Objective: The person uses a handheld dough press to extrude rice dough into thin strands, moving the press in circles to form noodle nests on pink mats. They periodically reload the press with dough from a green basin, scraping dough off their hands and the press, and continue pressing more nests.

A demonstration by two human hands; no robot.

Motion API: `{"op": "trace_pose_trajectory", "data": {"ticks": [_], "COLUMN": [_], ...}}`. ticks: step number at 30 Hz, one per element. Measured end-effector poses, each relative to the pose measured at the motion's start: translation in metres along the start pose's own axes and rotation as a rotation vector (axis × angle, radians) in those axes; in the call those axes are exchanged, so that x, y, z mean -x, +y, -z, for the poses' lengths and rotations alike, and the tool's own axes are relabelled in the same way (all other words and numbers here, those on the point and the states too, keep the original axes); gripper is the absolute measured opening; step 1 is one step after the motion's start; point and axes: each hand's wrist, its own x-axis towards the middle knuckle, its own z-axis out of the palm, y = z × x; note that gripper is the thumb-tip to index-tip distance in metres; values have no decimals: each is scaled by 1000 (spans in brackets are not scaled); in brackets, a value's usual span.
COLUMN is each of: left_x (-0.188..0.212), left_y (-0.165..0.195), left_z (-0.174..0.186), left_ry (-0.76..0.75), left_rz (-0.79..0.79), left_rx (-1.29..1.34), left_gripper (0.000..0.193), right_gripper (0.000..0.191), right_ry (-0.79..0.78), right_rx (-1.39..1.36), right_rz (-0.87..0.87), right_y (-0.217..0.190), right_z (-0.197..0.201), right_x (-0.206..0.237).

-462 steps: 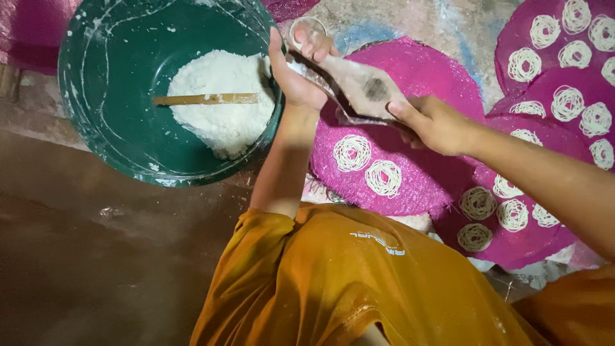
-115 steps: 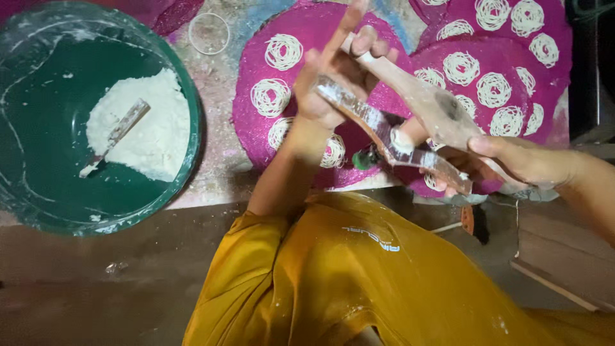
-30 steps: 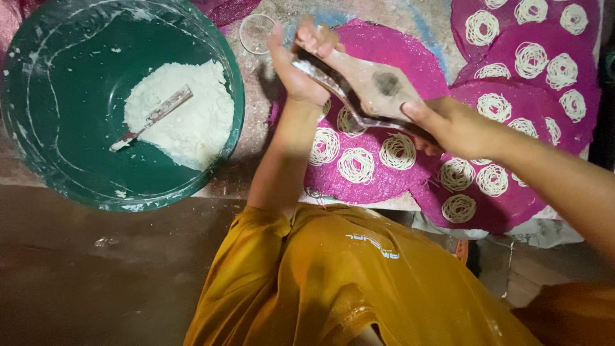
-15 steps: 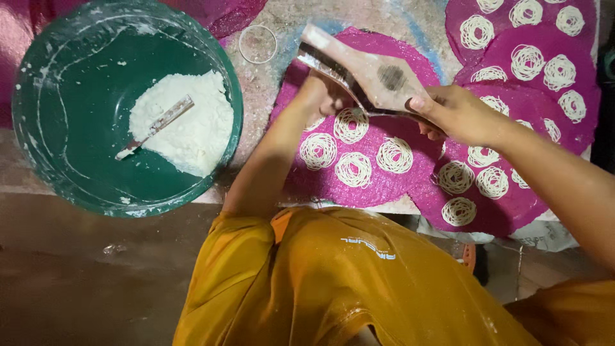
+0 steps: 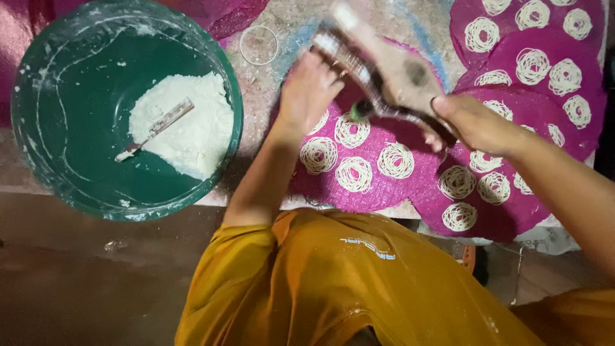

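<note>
Above the nearest round magenta mat (image 5: 371, 186), the person held a wooden press (image 5: 391, 77) tilted across the space between both hands, its far end blurred with motion. The right hand (image 5: 471, 122) had its fingers wrapped closed around the near handle, while the left hand (image 5: 307, 93) lay against the far end with the fingers curled toward it; whether they fully gripped it could not be told through the blur. Beneath the press, five white coils of pressed dough (image 5: 354, 174) already sat on that mat, set apart from one another, and more coils covered the neighbouring mats (image 5: 551, 70) to the right. To the left, well apart from the hands, stood a large green basin (image 5: 70, 173) holding a mound of white dough or flour (image 5: 186, 131) with a flat wooden stick (image 5: 154, 128) lying in it. To do this pressing well, the person would probably have needed to keep the press level and steady over a bare patch of mat, squeeze both handles evenly, and circle the nozzle smoothly so that each strand fell in a tidy spiral. Judging by the spacing, each new coil was best placed just beside the others without touching, since overlapping strands would likely stick. A firm right-hand grip looked essential, as the handle appeared dusted and possibly slippery.
</note>
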Motion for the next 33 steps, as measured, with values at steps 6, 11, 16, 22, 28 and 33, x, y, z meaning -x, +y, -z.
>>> {"op": "trace_pose_trajectory", "data": {"ticks": [6,11,16,22,28,33], "left_x": [-72,-98,-102,-128,-122,-135], "left_y": [-5,-1,-21,-10,-20,-19], "left_z": [-29,-8,0,-4,2,-18], "left_ry": [-353,-338,-235,-254,-136,-284], "left_rz": [-153,-205,-256,-303,-309,-286], "left_rx": [549,554,490,471,432,580], "left_gripper": [48,47,40,39,37,46], "right_gripper": [75,72,80,65,73,64], "right_ry": [19,209,102,275,132,304], "right_rx": [92,237,292,323,290,412], "right_rz": [-168,-104,-229,-89,-225,-109], "right_y": [-31,-51,-56,-69,-63,-49], "right_z": [23,5,12,19,19,37], "right_x": [-13,-32,-28,-31,-34,-37]}}
